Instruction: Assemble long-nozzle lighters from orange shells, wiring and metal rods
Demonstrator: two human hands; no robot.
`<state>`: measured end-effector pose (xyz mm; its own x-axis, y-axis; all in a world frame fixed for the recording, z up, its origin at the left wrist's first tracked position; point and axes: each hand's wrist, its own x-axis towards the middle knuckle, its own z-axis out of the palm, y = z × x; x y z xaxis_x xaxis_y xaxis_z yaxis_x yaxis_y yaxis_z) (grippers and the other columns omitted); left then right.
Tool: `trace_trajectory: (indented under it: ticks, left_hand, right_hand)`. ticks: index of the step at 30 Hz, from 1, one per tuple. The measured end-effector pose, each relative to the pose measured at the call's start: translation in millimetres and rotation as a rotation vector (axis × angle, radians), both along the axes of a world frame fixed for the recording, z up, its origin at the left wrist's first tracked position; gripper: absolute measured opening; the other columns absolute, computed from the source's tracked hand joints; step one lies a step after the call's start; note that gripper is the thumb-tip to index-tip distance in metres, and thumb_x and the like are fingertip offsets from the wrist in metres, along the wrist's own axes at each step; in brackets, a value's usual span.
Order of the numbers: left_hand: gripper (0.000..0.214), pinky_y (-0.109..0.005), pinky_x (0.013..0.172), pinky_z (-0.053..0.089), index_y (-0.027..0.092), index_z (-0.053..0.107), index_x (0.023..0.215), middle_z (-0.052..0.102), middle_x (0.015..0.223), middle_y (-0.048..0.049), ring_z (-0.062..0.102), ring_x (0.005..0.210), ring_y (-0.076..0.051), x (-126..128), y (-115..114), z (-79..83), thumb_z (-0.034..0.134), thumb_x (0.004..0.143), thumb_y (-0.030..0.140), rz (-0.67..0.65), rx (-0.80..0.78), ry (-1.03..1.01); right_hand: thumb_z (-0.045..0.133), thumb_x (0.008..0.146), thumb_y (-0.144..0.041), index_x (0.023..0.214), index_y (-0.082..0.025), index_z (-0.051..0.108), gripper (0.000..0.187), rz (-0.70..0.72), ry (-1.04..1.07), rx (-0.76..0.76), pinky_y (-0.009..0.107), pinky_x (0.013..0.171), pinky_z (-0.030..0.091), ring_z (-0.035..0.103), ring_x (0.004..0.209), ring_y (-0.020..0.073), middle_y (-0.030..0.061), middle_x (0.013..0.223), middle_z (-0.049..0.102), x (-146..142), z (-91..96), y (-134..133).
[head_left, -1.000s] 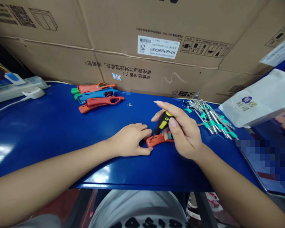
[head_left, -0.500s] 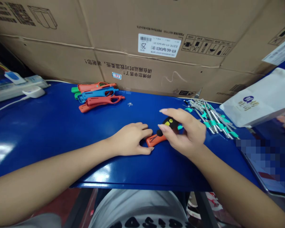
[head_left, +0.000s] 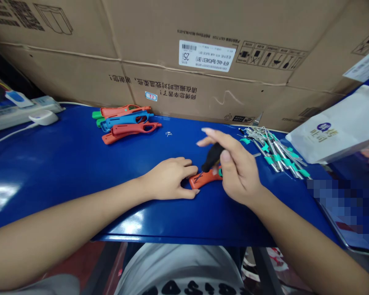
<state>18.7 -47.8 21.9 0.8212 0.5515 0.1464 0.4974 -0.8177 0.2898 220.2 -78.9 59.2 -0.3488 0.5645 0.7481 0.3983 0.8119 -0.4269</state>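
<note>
An orange lighter casing (head_left: 206,178) lies on the blue table in front of me. My left hand (head_left: 169,179) grips its left end, the thumb on the near side and the fingers on the far side. My right hand (head_left: 241,166) is closed around the black handle of a short screwdriver (head_left: 213,157), thumb pressed on it and forefinger stretched past it. The screwdriver is tilted, and its thin shaft points down at the slotted left part of the casing. The right hand hides the casing's right end.
Several red, blue and green lighter casings (head_left: 126,125) are stacked at the back left. Tiny screws (head_left: 169,133) lie near them. Metal lighter tubes with green parts (head_left: 276,153) lie at right, by a white paper bag (head_left: 338,127). A cardboard box (head_left: 153,53) stands behind; a power strip (head_left: 12,114) sits left.
My right hand has turned the screwdriver handle; the thumb has moved up and right along it. More of the casing's right part now shows. The left hand has stayed put.
</note>
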Motion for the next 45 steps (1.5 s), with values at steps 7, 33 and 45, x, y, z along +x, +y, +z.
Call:
trace_trajectory:
  ticks: [7,33,45]
  left_hand:
    - [0.029,-0.034,0.078,0.048,0.020,0.068,0.097,0.065,0.091,-0.0059,0.063,0.086,-0.024,-0.1,0.2,0.2,0.065,0.087,0.047,-0.007,-0.032,-0.030]
    - [0.027,-0.034,0.076,0.048,0.019,0.069,0.093,0.066,0.090,-0.0062,0.063,0.086,-0.024,0.1,-0.5,0.8,0.065,0.088,0.045,-0.007,-0.048,-0.055]
    - [0.029,-0.035,0.077,0.048,0.019,0.069,0.096,0.066,0.091,-0.0059,0.062,0.086,-0.024,0.4,-0.6,0.9,0.063,0.088,0.046,-0.009,-0.038,-0.034]
  right_hand:
    - [0.070,0.091,-0.024,0.128,-0.027,0.064,0.038,-0.056,0.038,0.166,0.029,0.059,0.054,0.063,0.070,0.0159,0.0030,0.094,0.071,1.5,-0.1,2.3]
    - [0.044,0.103,-0.021,0.140,-0.024,0.053,0.039,0.106,-0.095,0.043,0.032,0.070,0.059,0.069,0.097,0.0191,0.0084,0.118,0.070,2.8,8.5,-3.4]
    - [0.037,0.103,-0.017,0.143,-0.023,0.051,0.042,0.148,-0.054,-0.076,0.034,0.076,0.061,0.071,0.094,0.0181,0.0094,0.119,0.070,3.8,8.3,-2.1]
